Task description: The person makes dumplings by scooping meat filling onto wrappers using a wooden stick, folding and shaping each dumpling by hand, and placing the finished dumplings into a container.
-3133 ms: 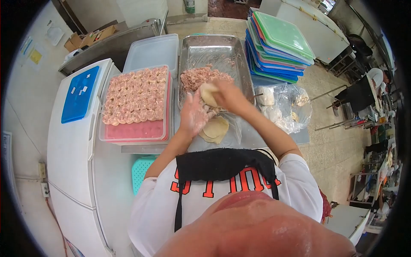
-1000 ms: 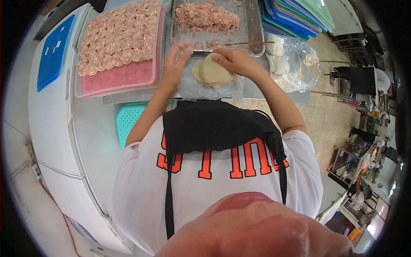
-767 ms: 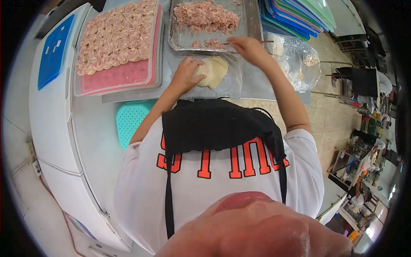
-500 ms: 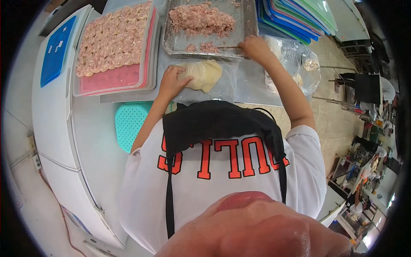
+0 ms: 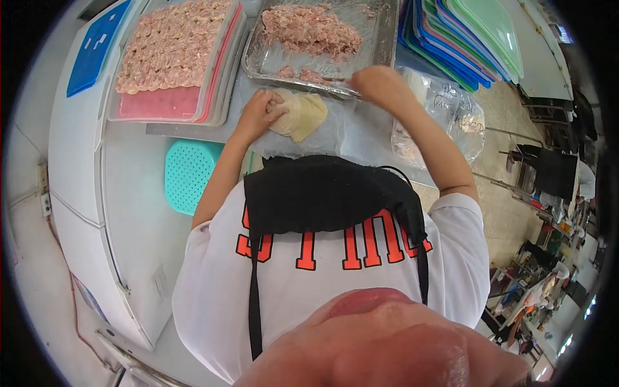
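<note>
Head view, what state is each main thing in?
Ground meat, loosely heaped.
Metal tray, uncovered, partly filled.
Wrappers, overlapping, left hand on them.
Meat-topped pieces, packed in rows.
Coloured lids, unevenly stacked.
Clear bag, crumpled.
Right hand, closed on thin tool.
Blue lid, lying flat.

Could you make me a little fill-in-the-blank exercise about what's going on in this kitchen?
The hand on the pale dough wrappers is the person's ____ one.
The other hand is at the near edge of the metal tray, which holds raw minced ____.
The stacked flat lids lie to the ____ of that tray.
The apron over the white shirt is ____.

Missing words: left; meat; right; black.
</note>
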Demonstrator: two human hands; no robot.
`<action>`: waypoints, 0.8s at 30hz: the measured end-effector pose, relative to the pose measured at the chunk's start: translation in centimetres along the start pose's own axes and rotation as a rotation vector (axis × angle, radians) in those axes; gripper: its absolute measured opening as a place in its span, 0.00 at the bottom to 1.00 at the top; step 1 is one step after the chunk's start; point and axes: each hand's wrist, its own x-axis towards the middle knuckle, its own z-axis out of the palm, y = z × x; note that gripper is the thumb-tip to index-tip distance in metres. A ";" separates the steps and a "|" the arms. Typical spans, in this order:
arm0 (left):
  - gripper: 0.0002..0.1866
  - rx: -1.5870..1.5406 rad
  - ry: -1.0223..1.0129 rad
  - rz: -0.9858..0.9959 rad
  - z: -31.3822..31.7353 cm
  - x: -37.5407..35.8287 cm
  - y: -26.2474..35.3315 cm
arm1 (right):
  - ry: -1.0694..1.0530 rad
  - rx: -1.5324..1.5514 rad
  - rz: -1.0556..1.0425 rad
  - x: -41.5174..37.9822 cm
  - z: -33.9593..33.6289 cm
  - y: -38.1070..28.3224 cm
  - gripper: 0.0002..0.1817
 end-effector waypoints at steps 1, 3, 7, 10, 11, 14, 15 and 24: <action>0.13 -0.010 0.035 -0.039 0.0 0.0 -0.3 | -0.025 -0.002 0.012 0.3 -0.8 1.2 0.16; 0.12 -0.020 0.074 -0.075 -0.1 0.0 -0.4 | -0.019 -0.046 0.052 1.9 1.1 4.5 0.18; 0.08 -0.227 0.150 -0.094 -1.0 -0.7 0.7 | -0.068 0.151 0.034 0.7 3.0 1.0 0.22; 0.08 -0.225 0.178 -0.007 -2.3 -0.7 1.5 | 0.015 0.529 0.063 1.2 2.1 1.4 0.21; 0.08 -0.174 0.190 0.056 -2.7 -0.7 1.8 | 0.005 0.393 0.148 1.5 1.6 1.2 0.20; 0.08 0.030 0.101 0.184 -3.0 -0.3 1.5 | 0.249 0.207 0.049 4.3 1.2 1.4 0.20; 0.08 0.029 0.102 0.187 -2.6 -0.1 1.0 | 0.267 0.115 0.024 5.3 1.0 1.1 0.20; 0.08 -0.311 0.118 0.079 -3.0 0.6 0.8 | 0.003 0.673 0.076 4.6 5.0 -0.9 0.20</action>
